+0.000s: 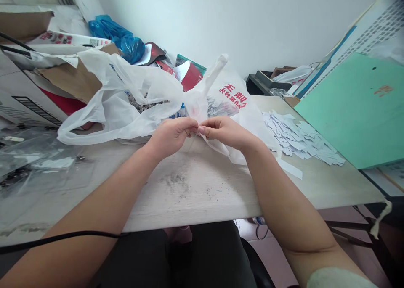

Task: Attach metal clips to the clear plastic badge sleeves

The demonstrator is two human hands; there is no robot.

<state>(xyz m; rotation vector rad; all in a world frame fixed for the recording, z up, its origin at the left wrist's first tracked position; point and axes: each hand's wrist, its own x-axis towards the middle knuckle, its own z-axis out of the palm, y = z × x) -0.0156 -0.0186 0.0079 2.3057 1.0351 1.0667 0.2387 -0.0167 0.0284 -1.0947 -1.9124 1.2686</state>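
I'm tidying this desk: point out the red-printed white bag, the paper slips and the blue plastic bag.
Red-printed white bag [249,117]: head view, plastic below the print.
Paper slips [298,138]: head view, middle of the pile.
Blue plastic bag [119,38]: head view, middle folds.

Forearms [274,183] angled inward; left fingers [186,125], right fingers [212,130] pinched, tips meeting.

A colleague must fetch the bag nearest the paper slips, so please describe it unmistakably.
On the pale table, find the heap of paper slips towards the right. Immediately left of it, beyond the right hand, lies a white plastic bag. Bold red characters set it apart from the other white bag further left.
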